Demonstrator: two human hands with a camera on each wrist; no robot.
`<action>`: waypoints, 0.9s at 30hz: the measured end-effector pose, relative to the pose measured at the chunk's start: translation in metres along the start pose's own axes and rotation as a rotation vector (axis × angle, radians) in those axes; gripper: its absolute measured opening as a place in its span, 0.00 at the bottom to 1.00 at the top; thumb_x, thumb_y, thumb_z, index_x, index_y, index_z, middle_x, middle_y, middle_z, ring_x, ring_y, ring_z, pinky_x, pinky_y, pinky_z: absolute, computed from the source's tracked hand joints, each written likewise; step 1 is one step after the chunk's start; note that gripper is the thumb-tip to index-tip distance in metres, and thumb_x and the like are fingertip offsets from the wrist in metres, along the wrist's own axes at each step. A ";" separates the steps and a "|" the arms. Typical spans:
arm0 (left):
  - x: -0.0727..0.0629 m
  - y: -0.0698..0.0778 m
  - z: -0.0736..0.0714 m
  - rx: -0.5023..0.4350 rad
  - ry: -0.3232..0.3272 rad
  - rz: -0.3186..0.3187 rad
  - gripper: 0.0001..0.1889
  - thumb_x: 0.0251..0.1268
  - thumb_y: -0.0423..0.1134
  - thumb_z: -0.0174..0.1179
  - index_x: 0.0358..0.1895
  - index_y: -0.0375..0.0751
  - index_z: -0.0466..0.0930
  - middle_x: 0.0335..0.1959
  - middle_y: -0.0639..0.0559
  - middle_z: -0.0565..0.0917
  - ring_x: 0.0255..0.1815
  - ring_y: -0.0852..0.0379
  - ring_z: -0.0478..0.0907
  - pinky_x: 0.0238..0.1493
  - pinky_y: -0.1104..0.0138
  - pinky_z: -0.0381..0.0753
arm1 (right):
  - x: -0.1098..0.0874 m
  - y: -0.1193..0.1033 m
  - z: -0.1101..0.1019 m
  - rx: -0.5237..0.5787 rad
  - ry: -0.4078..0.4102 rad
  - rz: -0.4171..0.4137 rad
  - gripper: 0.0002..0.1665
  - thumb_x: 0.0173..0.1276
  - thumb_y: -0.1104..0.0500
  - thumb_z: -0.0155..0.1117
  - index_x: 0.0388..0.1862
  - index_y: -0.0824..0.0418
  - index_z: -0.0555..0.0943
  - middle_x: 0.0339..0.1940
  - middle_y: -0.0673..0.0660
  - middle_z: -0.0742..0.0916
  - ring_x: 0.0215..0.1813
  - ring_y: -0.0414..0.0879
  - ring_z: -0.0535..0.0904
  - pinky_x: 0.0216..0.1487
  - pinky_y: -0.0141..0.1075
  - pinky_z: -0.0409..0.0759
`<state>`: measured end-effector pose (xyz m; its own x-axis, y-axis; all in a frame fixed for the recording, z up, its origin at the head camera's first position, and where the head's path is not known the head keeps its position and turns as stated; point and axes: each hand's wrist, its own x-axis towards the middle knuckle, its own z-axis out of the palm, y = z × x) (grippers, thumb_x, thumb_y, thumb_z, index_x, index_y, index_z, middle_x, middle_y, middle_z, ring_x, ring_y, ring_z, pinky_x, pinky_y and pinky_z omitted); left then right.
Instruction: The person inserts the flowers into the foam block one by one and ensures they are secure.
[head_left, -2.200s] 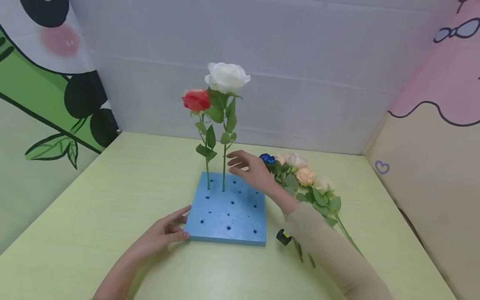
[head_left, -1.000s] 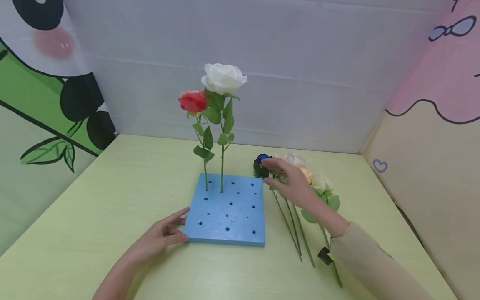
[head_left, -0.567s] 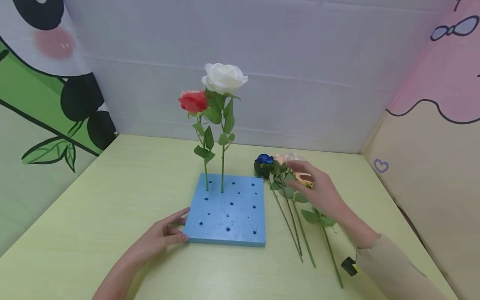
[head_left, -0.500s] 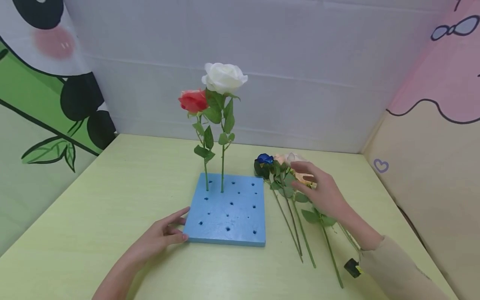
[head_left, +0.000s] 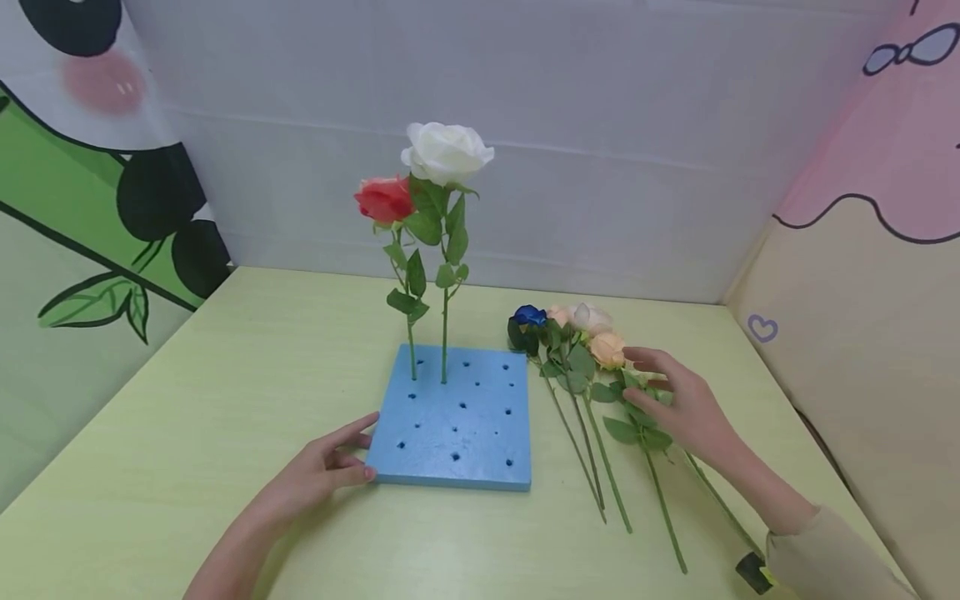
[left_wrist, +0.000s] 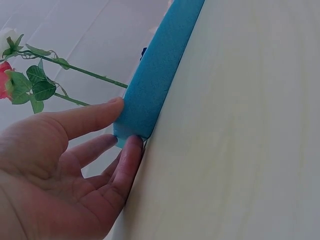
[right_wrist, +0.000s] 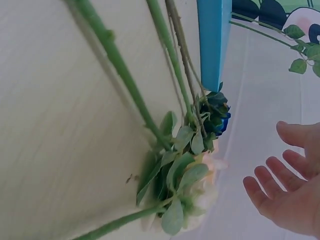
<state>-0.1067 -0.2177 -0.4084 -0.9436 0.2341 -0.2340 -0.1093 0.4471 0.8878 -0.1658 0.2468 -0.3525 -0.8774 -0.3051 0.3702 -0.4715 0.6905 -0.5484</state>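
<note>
At the left edge of a blue board with holes [head_left: 480, 437], my left hand [head_left: 318, 475] grips the front corner. In the left wrist view its digits touch the board's edge [left_wrist: 150, 80]. A red rose [head_left: 385, 200] and a taller white rose [head_left: 447, 155] stand upright in the board's back holes. My right hand [head_left: 686, 408], fingers loosely bent and holding nothing, hovers over the lying roses, beside a peach rose [head_left: 607, 349]. In the right wrist view the right hand [right_wrist: 290, 185] is apart from the stems and leaves; one pale rose is mostly hidden behind it in the head view.
The other lying roses include a blue rose [head_left: 529, 316] and a pale pink-white rose [head_left: 590, 317], heads toward the back. Their bare stems [head_left: 611, 475] point to the front, right of the board. A cloth wall [head_left: 600, 192] closes the back of the yellow table [head_left: 262, 375].
My right hand has left the white rose's stem and moved right, past the blue rose, to beside the peach rose. The left hand stays at the board.
</note>
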 end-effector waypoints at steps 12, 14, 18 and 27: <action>0.001 -0.001 0.000 -0.011 -0.007 0.010 0.40 0.63 0.39 0.66 0.77 0.46 0.57 0.65 0.34 0.73 0.48 0.55 0.82 0.52 0.63 0.74 | -0.024 0.019 -0.009 -0.062 0.034 0.028 0.33 0.63 0.65 0.70 0.67 0.64 0.71 0.63 0.64 0.79 0.58 0.61 0.79 0.51 0.48 0.81; 0.000 -0.001 0.000 -0.012 -0.007 0.012 0.40 0.63 0.39 0.66 0.77 0.46 0.58 0.65 0.34 0.73 0.48 0.55 0.82 0.53 0.63 0.74 | -0.028 0.021 -0.010 -0.059 0.020 0.053 0.34 0.64 0.64 0.70 0.68 0.65 0.71 0.63 0.65 0.78 0.59 0.63 0.78 0.51 0.53 0.80; 0.001 -0.002 0.000 -0.015 -0.007 0.011 0.40 0.63 0.40 0.66 0.77 0.46 0.57 0.65 0.34 0.73 0.48 0.55 0.82 0.53 0.63 0.74 | -0.035 0.026 -0.012 -0.055 -0.013 0.113 0.35 0.64 0.63 0.70 0.68 0.66 0.69 0.63 0.68 0.76 0.60 0.67 0.76 0.52 0.56 0.79; 0.001 -0.002 -0.001 -0.023 -0.010 0.027 0.40 0.63 0.39 0.66 0.77 0.45 0.57 0.65 0.33 0.73 0.47 0.55 0.82 0.49 0.67 0.74 | -0.051 0.037 -0.015 -0.071 -0.066 0.210 0.35 0.66 0.58 0.69 0.68 0.67 0.69 0.62 0.68 0.77 0.59 0.64 0.76 0.51 0.56 0.79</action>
<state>-0.1078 -0.2190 -0.4098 -0.9431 0.2545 -0.2142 -0.0915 0.4205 0.9026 -0.1375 0.2975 -0.3802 -0.9605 -0.1909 0.2024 -0.2730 0.7869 -0.5534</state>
